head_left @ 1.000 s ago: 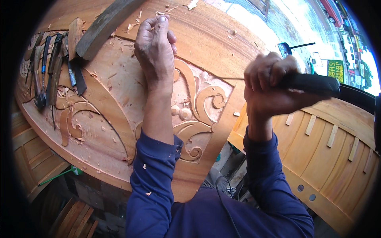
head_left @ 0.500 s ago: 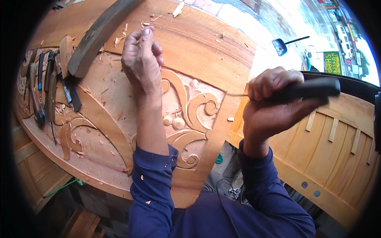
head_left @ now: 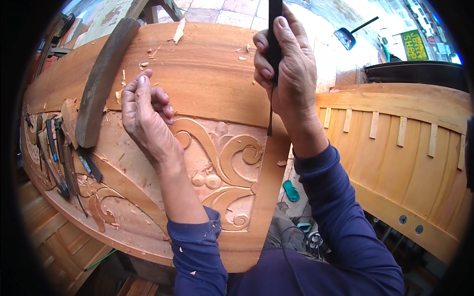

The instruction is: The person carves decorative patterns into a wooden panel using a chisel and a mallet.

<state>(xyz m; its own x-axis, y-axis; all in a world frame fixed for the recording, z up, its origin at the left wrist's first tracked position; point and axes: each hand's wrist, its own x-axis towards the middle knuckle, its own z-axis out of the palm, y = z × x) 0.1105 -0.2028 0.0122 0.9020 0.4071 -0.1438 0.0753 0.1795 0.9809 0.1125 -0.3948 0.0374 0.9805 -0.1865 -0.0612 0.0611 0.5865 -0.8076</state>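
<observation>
My right hand (head_left: 294, 64), raised over the right part of the carved wooden panel (head_left: 269, 207), grips a carving chisel (head_left: 273, 54) by its black handle. The chisel's thin dark blade hangs down toward the panel's plain border; whether its tip touches the wood I cannot tell. My left hand (head_left: 148, 113) hovers over the panel with its fingers curled and thumb against the forefinger; anything inside them is hidden. Below and between the hands, raised scrolls (head_left: 237, 153) and small round bosses (head_left: 212, 181) stand out of the cut-back ground.
Several carving tools (head_left: 61, 153) lie bunched on the panel's left. A curved dark wooden bar (head_left: 101, 89) rests beside them. Shavings (head_left: 179, 30) are scattered about. On the right stands a slatted wooden panel (head_left: 390, 128); a green slipper (head_left: 291, 191) lies on the floor.
My right hand has swung up and left, turning the chisel from level to upright with its blade down. My left hand has shifted left and lower in the picture. The view has shifted.
</observation>
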